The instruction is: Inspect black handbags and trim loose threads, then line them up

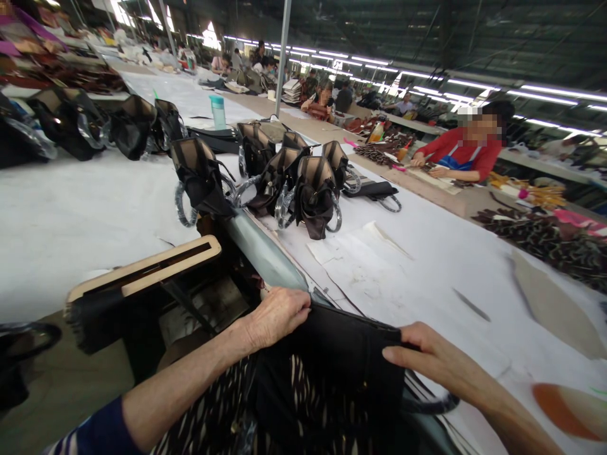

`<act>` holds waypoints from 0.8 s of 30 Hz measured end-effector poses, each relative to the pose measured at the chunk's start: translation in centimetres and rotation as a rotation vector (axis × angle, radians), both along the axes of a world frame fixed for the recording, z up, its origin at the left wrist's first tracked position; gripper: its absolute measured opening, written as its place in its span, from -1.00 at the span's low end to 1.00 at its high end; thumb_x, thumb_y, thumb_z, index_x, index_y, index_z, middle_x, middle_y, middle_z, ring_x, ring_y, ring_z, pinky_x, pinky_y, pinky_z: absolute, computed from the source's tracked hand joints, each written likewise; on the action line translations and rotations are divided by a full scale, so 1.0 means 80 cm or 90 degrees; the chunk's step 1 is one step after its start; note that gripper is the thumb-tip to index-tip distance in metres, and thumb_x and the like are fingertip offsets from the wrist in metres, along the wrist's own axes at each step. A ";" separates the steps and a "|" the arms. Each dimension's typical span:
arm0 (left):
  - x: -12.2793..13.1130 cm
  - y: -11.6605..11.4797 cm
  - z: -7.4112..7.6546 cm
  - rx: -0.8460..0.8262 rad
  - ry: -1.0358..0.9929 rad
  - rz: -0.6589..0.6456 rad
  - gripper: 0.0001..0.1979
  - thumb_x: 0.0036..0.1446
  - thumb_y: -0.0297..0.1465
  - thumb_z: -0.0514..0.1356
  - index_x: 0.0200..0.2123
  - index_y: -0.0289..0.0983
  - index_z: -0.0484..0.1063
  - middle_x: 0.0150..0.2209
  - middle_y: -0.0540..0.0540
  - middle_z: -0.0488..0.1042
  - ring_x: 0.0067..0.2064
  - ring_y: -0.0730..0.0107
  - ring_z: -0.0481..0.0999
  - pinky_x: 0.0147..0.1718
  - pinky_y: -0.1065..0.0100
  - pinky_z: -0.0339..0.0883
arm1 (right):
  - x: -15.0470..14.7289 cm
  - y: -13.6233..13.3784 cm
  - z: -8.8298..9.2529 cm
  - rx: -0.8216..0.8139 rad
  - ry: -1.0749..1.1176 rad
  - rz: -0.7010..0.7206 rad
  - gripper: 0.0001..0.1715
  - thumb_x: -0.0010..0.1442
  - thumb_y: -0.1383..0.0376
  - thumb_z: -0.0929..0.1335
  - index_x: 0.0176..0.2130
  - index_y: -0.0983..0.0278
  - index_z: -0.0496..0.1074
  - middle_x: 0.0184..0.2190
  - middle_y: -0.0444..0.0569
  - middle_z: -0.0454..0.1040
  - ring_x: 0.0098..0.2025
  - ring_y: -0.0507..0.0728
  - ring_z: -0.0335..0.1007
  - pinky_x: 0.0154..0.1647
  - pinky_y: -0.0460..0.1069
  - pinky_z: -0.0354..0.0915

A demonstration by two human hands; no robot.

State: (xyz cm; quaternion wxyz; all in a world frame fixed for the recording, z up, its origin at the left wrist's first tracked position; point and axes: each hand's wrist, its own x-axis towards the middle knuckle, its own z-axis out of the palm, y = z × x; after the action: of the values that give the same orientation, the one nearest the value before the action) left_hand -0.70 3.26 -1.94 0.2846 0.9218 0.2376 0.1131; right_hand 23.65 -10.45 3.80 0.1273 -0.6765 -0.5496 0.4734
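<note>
A black bag (348, 341) lies in front of me at the table's near edge, its long top rim stretched between my hands. My left hand (282, 316) pinches the rim's left corner, fingers curled over it. At the right corner, my right hand (417, 347) grips the edge with the thumb on the near face and the fingers behind. A dark wrapped handle (434, 404) sticks out below my right wrist. Patterned black-and-cream cloth (213, 404) shows beneath my left forearm, partly hidden by it.
Several black bags with plastic-wrapped handles (315, 196) stand on the white table (379, 253). Left of me is a wooden-topped frame (171, 262). A teal bottle (218, 112) and a metal pole (283, 60) are farther back. A person in red (486, 155) works across the table.
</note>
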 end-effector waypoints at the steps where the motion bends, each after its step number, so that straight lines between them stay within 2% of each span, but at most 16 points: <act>1: 0.000 0.000 0.000 0.003 0.001 -0.001 -0.88 0.10 -0.47 0.04 -0.44 -0.28 0.34 -0.46 -0.02 0.43 -0.41 0.42 0.40 -0.42 0.46 0.16 | 0.000 0.000 0.000 -0.001 -0.004 0.000 -0.59 0.09 0.08 0.28 -0.56 0.34 0.37 -0.67 -0.20 0.14 -0.59 -0.03 -0.02 -0.57 -0.11 -0.01; 9: 0.004 0.001 -0.005 0.001 -0.013 0.020 -0.90 0.07 -0.48 0.06 -0.49 -0.27 0.27 -0.51 0.05 0.37 -0.47 0.49 0.33 -0.47 0.49 0.11 | 0.001 -0.003 -0.005 -0.003 -0.010 -0.012 -0.56 0.04 0.04 0.30 -0.62 0.34 0.33 -0.70 -0.21 0.09 -0.61 -0.04 -0.05 -0.61 -0.12 -0.02; 12: 0.004 0.000 -0.010 -0.015 -0.023 0.049 -0.98 0.05 -0.46 0.08 -0.42 -0.25 0.27 -0.53 0.07 0.33 -0.49 0.49 0.30 -0.50 0.48 0.10 | -0.002 -0.004 -0.002 0.003 -0.006 -0.010 -0.56 0.05 0.04 0.28 -0.60 0.33 0.33 -0.70 -0.20 0.08 -0.61 -0.04 -0.05 -0.61 -0.12 -0.02; 14: 0.004 0.002 -0.012 -0.042 -0.031 0.061 -0.91 0.05 -0.45 0.08 -0.31 -0.24 0.28 -0.51 0.07 0.34 -0.47 0.47 0.32 -0.47 0.47 0.13 | -0.003 -0.004 0.001 0.002 -0.004 -0.005 -0.56 0.06 0.04 0.28 -0.59 0.33 0.33 -0.69 -0.20 0.07 -0.60 -0.03 -0.06 -0.61 -0.12 -0.03; 17: 0.006 0.011 -0.006 -0.111 -0.050 0.027 -0.78 0.06 -0.48 0.05 -0.18 -0.24 0.31 -0.35 0.01 0.43 -0.32 0.41 0.38 -0.32 0.45 0.20 | -0.002 -0.001 0.002 0.006 0.011 0.002 -0.61 0.08 0.09 0.28 -0.59 0.33 0.30 -0.68 -0.21 0.04 -0.59 -0.04 -0.09 -0.59 -0.11 -0.07; 20: 0.005 0.024 0.009 -0.194 -0.046 -0.032 -0.77 0.09 -0.48 0.01 -0.22 -0.25 0.41 -0.27 -0.03 0.46 -0.21 0.37 0.38 -0.19 0.43 0.19 | 0.003 0.004 -0.002 0.006 0.050 0.003 -0.63 0.08 0.13 0.28 -0.59 0.32 0.26 -0.66 -0.23 0.00 -0.58 -0.05 -0.11 -0.59 -0.10 -0.13; 24: 0.000 0.033 0.030 -0.381 0.006 -0.090 -0.78 0.07 -0.45 0.00 -0.38 -0.30 0.45 -0.48 0.02 0.41 -0.40 0.44 0.35 -0.39 0.50 0.20 | 0.011 0.011 -0.014 -0.014 0.066 0.015 -0.61 0.05 0.10 0.30 -0.62 0.32 0.22 -0.69 -0.24 0.01 -0.60 -0.05 -0.10 -0.60 -0.11 -0.15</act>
State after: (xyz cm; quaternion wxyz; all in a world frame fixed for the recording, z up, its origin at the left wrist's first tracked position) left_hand -0.73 5.90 0.46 0.5497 0.8117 0.1971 0.0133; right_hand 24.50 -9.53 2.68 0.1425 -0.6459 -0.5451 0.5151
